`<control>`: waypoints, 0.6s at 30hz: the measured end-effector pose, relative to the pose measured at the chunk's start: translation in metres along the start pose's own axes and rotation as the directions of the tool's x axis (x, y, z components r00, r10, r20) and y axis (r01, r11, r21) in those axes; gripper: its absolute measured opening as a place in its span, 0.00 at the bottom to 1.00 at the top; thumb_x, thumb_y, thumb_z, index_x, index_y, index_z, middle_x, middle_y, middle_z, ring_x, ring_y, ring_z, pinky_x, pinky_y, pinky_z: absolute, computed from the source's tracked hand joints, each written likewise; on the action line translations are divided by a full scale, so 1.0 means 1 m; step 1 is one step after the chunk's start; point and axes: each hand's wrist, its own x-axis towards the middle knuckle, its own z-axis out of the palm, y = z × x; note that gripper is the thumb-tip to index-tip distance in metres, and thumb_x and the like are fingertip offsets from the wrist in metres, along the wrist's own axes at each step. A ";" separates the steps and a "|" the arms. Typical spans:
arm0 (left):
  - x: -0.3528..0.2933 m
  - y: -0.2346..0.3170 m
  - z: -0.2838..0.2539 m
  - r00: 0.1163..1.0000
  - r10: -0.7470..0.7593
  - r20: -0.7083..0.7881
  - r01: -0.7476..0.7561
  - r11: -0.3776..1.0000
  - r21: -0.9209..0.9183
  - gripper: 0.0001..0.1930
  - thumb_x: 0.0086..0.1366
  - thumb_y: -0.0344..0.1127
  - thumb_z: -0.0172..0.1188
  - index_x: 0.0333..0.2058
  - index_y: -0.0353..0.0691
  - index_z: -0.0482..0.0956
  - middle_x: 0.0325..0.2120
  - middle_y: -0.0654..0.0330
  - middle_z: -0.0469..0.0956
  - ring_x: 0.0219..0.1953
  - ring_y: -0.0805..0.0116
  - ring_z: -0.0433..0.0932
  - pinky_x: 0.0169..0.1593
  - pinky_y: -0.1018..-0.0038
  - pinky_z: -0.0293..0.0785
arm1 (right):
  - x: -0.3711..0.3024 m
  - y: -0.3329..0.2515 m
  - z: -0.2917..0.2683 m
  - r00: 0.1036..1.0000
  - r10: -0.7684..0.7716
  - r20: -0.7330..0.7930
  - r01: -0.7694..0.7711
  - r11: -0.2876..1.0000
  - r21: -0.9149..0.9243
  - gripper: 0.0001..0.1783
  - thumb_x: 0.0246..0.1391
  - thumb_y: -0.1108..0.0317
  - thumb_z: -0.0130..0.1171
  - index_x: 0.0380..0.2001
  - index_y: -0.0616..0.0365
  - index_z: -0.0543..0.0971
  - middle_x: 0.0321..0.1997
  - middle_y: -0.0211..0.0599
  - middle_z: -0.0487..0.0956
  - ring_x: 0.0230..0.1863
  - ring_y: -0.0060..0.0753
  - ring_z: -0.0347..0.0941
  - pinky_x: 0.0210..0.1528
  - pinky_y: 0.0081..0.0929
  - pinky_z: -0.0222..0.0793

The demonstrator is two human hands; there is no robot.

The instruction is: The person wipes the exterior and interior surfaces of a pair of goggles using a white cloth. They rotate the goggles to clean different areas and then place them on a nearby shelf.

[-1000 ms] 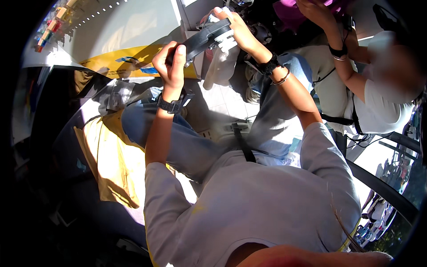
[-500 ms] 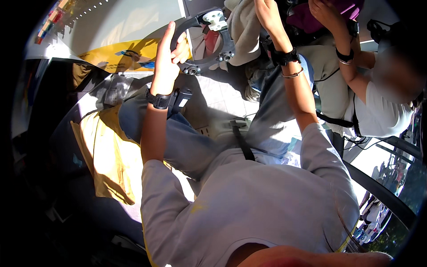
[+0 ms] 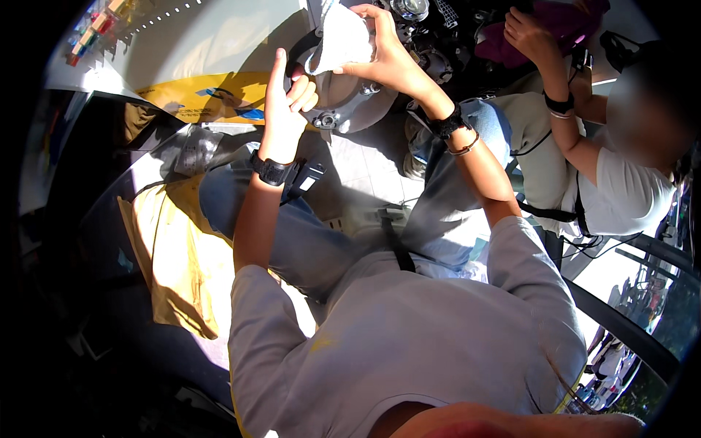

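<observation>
My left hand (image 3: 287, 106) is closed around the left side of a dark ring-shaped part (image 3: 299, 48), thumb pointing up. Screw-like fittings show on the ring's lower edge, and its upper side is hidden. A white cloth (image 3: 343, 38) is pinched in my right hand (image 3: 387, 58), thumb below and fingers above. The cloth lies over the ring's upper part, close to my left fingers; whether it presses on the metal I cannot tell.
At the right sits another person, a hand (image 3: 531, 35) beside purple cloth (image 3: 573, 25). Dark metal parts (image 3: 437, 64) lie beyond my right hand. A yellow-edged sheet (image 3: 212, 95) is at the left, above a yellow bag (image 3: 175, 252). Coloured blocks (image 3: 93, 29) stand far left.
My right hand has moved left and nearer, bringing the white cloth over the ring. My left hand and the ring have shifted slightly right and nearer.
</observation>
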 end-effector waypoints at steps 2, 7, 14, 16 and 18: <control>-0.004 0.001 0.005 0.998 0.030 0.046 -0.033 0.998 0.059 0.22 0.67 0.54 0.46 0.21 0.44 0.64 0.06 0.73 0.47 0.09 0.82 0.45 0.17 0.81 0.43 | -0.009 0.031 -0.007 0.957 0.057 0.285 -0.053 0.998 -0.023 0.39 0.42 0.66 0.68 0.56 0.60 0.61 0.53 0.41 0.68 0.52 0.30 0.66 0.53 0.27 0.63; -0.003 0.004 0.006 0.970 0.020 0.242 -0.011 0.999 -0.039 0.19 0.69 0.52 0.43 0.28 0.42 0.67 0.10 0.74 0.52 0.13 0.83 0.50 0.20 0.83 0.46 | -0.018 0.040 0.007 0.919 0.358 0.164 -0.372 0.925 0.069 0.21 0.48 0.67 0.63 0.45 0.63 0.73 0.37 0.34 0.78 0.38 0.23 0.74 0.42 0.22 0.71; -0.007 -0.004 0.021 0.946 0.188 0.262 -0.256 0.932 0.257 0.14 0.69 0.41 0.44 0.44 0.37 0.66 0.23 0.65 0.64 0.28 0.75 0.65 0.38 0.76 0.64 | -0.023 0.045 0.017 0.843 0.533 0.074 -0.519 0.766 0.379 0.14 0.57 0.64 0.55 0.43 0.60 0.76 0.38 0.29 0.77 0.40 0.19 0.72 0.44 0.18 0.67; -0.006 -0.009 0.020 0.935 0.310 0.173 -0.349 0.893 0.284 0.10 0.64 0.31 0.51 0.43 0.36 0.68 0.27 0.61 0.70 0.32 0.71 0.72 0.44 0.72 0.69 | -0.033 0.054 0.021 0.833 0.553 0.025 -0.496 0.726 0.476 0.14 0.58 0.62 0.53 0.43 0.60 0.76 0.37 0.28 0.77 0.39 0.18 0.71 0.43 0.18 0.67; -0.004 -0.007 0.022 0.913 0.357 0.197 -0.395 0.895 0.209 0.17 0.61 0.30 0.57 0.47 0.36 0.65 0.36 0.56 0.76 0.37 0.70 0.76 0.43 0.74 0.73 | -0.032 0.066 0.025 0.768 0.639 0.042 -0.578 0.663 0.476 0.12 0.60 0.63 0.51 0.42 0.58 0.74 0.36 0.27 0.73 0.37 0.17 0.68 0.39 0.18 0.65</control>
